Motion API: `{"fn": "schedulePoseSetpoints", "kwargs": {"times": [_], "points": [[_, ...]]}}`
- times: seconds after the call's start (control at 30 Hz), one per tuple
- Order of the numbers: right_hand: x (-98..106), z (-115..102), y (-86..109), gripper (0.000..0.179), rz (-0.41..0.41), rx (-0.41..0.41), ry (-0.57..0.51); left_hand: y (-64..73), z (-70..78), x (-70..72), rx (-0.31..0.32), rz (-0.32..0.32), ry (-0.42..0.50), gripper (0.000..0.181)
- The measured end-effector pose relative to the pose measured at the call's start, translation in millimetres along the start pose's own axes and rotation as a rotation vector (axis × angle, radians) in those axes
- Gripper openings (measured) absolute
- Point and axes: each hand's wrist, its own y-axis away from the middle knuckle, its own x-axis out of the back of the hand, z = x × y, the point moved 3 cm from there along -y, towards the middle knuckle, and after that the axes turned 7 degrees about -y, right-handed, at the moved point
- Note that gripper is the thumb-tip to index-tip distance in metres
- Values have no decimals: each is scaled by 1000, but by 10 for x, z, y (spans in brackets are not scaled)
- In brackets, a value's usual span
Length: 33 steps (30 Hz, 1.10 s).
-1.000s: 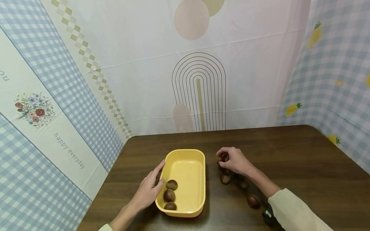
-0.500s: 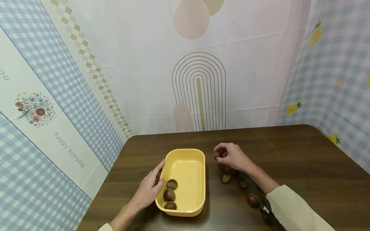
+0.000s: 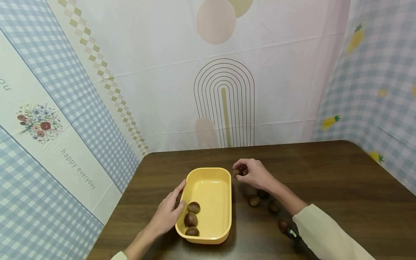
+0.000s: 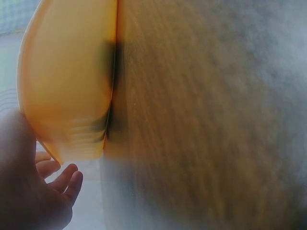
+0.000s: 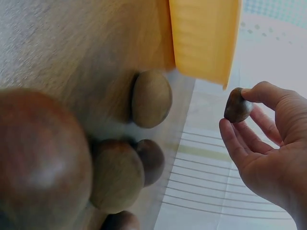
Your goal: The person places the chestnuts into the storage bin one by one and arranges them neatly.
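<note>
A yellow rectangular basin (image 3: 212, 202) stands on the dark wooden table, with three brown chestnuts (image 3: 190, 219) along its left inner side. My left hand (image 3: 167, 213) rests against the basin's left rim, fingers fairly straight and thumb at the edge. Between thumb and fingertips, my right hand (image 3: 256, 176) pinches a chestnut (image 5: 238, 106) above the table, just right of the basin's far right corner. Several loose chestnuts (image 3: 253, 200) lie under and near the right forearm, partly hidden by it; the right wrist view shows them close up.
A dark wrist device (image 3: 293, 234) shows at the right sleeve, next to a loose chestnut (image 3: 284, 226). Printed cloth (image 3: 169, 90) hangs behind the table (image 3: 341, 180) and on both sides. The table's far edge runs beyond the basin.
My right hand has lifted the chestnut away from the loose ones and carried it left, toward the basin. The left hand and the basin have stayed in place.
</note>
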Motion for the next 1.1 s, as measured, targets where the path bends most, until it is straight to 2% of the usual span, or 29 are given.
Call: {"fn": "schedulePoseSetpoints", "kwargs": {"times": [0.2, 0.67, 1.1], "points": [[-103, -85, -64, 23, -20, 26, -6, 6, 1, 2, 4, 0, 4, 66], [-455, -285, -198, 23, -77, 10, -2, 22, -20, 8, 9, -3, -2, 66], [-847, -403, -310, 22, -137, 69, 24, 24, -24, 12, 4, -4, 9, 67]]}}
